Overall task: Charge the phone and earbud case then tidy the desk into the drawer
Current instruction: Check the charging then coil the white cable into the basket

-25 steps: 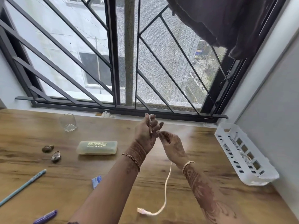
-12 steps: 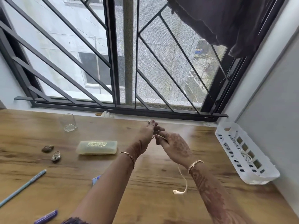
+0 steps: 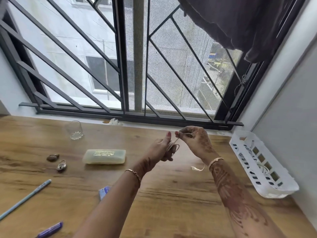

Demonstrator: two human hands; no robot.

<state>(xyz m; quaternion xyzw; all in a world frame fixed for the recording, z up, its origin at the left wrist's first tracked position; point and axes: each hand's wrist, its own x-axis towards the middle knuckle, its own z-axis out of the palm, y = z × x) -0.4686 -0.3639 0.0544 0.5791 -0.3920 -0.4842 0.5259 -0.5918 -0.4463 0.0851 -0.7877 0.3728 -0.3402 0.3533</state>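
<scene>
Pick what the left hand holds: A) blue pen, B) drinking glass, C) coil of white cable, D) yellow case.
C: the left hand grips loops of white cable, and the right hand pinches the strand leading off them.

The blue pen [image 3: 25, 198] runs off our left edge, the purple pen [image 3: 49, 230] off the bottom; our left forearm [image 3: 123, 194] hides part of a blue packet [image 3: 104, 192]; the print on the case [image 3: 104, 157] is too small to read

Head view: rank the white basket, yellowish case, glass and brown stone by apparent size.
1. white basket, largest
2. yellowish case
3. glass, farther from the camera, so slightly understated
4. brown stone, smallest
</scene>
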